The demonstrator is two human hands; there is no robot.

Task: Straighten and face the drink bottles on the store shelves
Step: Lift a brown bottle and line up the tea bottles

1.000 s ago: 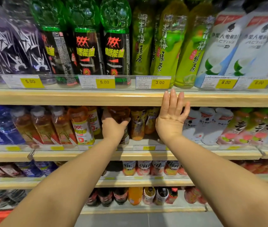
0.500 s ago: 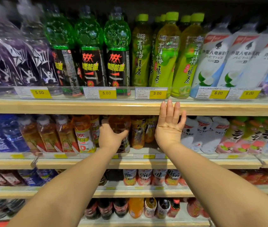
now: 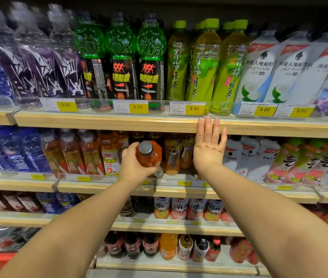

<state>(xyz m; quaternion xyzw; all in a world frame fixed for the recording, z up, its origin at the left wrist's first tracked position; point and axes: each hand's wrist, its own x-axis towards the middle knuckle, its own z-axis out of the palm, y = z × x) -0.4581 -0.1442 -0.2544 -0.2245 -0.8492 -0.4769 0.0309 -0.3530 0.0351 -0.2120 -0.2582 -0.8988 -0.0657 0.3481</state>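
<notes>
My left hand (image 3: 134,164) grips an orange drink bottle (image 3: 151,155) with a grey cap, tilted so the cap points toward me, in front of the second shelf (image 3: 91,186). More orange and amber bottles (image 3: 172,154) stand behind it in the same row. My right hand (image 3: 209,146) is open with fingers straight, its fingertips against the wooden front edge of the upper shelf (image 3: 119,122). It holds nothing.
The upper shelf carries purple-labelled bottles (image 3: 45,63), green-topped energy drinks (image 3: 121,63), green tea bottles (image 3: 201,65) and white bottles (image 3: 259,71). White and pink-labelled bottles (image 3: 291,161) stand right of my right hand. Two lower shelves hold smaller bottles (image 3: 179,208).
My left hand has pulled the orange bottle out from the row and tipped its cap toward me. The view has shifted down the shelves; my right hand stays at the upper shelf edge.
</notes>
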